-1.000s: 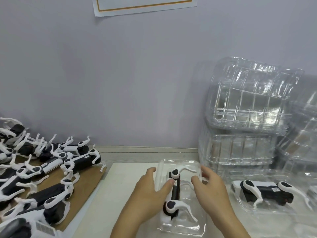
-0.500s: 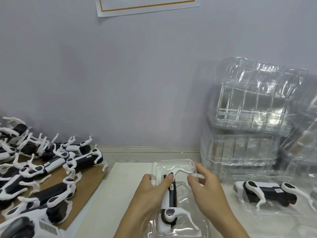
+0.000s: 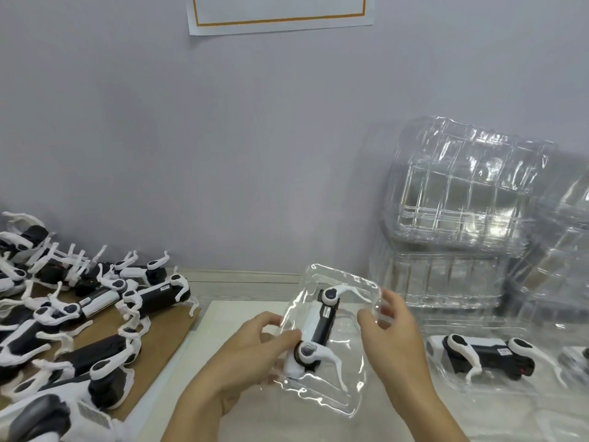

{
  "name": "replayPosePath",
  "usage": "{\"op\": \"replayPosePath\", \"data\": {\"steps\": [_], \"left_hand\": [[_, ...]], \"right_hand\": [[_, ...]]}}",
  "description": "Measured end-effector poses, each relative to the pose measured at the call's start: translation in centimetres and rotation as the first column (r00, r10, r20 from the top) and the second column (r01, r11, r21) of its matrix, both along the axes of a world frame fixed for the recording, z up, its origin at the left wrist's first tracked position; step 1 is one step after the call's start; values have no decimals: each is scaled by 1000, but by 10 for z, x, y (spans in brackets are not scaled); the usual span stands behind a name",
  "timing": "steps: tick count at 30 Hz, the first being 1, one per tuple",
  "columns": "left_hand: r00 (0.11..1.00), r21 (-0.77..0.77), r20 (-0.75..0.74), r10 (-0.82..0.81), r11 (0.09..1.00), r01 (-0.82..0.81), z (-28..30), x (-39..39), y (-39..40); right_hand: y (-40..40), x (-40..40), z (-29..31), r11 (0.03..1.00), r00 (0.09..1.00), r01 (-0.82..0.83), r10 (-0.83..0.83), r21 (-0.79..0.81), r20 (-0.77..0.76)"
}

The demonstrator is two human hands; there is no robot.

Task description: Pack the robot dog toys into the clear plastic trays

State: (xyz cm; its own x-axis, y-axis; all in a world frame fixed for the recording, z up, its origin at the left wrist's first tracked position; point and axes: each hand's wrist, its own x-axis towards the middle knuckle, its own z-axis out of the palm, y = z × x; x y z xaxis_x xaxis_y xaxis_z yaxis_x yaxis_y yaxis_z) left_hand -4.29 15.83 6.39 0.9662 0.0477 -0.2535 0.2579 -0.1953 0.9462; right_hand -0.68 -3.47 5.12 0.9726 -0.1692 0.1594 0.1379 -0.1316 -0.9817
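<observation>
A black and white robot dog toy (image 3: 322, 330) lies on its side in a clear plastic tray (image 3: 347, 387), which is lifted and tilted above the white table. My left hand (image 3: 255, 346) grips the tray's left edge, thumb pressed near the toy's rear hip. My right hand (image 3: 392, 333) grips the tray's right edge, fingers curled round the rim. A second toy (image 3: 487, 352) lies packed in another clear tray (image 3: 446, 374) to the right.
Several loose robot dog toys (image 3: 79, 317) lie piled on brown cardboard (image 3: 165, 336) at the left. Stacks of clear trays (image 3: 462, 199) rise at the right against the grey wall. A paper sheet (image 3: 280, 11) hangs on the wall above.
Both hands have lifted the tray with the toy off the table and tilted it to the right; my fingers have shifted from pressing on top to gripping the tray's edges.
</observation>
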Motion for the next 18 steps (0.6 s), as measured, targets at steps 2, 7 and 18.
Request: {"op": "replayPosePath", "data": {"steps": [2, 7, 18], "left_hand": [[997, 5, 73, 12, 1000, -12, 5, -2, 4], [983, 39, 148, -105, 994, 100, 23, -13, 18], [980, -6, 112, -167, 986, 169, 28, -12, 3]], "right_hand": [[-8, -3, 9, 995, 1000, -11, 9, -97, -16], [-30, -10, 41, 945, 982, -190, 189, -266, -29], [-63, -27, 51, 770, 973, -153, 227, -620, 43]]}}
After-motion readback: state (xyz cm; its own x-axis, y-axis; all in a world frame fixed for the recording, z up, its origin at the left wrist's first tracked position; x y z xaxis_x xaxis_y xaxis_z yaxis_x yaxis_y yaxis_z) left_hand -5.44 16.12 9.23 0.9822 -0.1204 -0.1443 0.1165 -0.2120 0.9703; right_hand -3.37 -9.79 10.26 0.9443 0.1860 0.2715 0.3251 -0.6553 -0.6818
